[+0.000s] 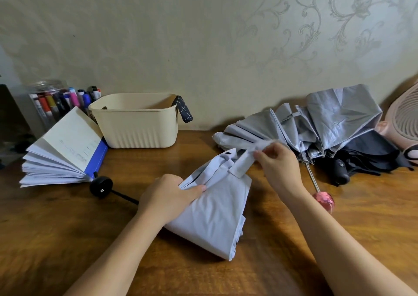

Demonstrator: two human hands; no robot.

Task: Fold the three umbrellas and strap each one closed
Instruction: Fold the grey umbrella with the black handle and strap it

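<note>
Pale umbrella (212,216), centre of the table (67,239): I see both hands on it.
Left hand (167,196) curled, gripping its folds; right hand (278,166) pinches the strap (243,163) at 1 o'clock. The table lies open toward 7 o'clock.

Along the far edge of my wooden surface (67,239), against the patterned wall (181,35), stands a cream ribbed basket (140,128) with a dark checked cloth piece (184,110) hanging over its right rim. Just left of the basket, a book (65,150) with a blue cover lies fanned open. Behind it, at the far left corner, a clear jar of markers (52,101) stands. A pink fan (404,119) sits at the right edge.
</note>
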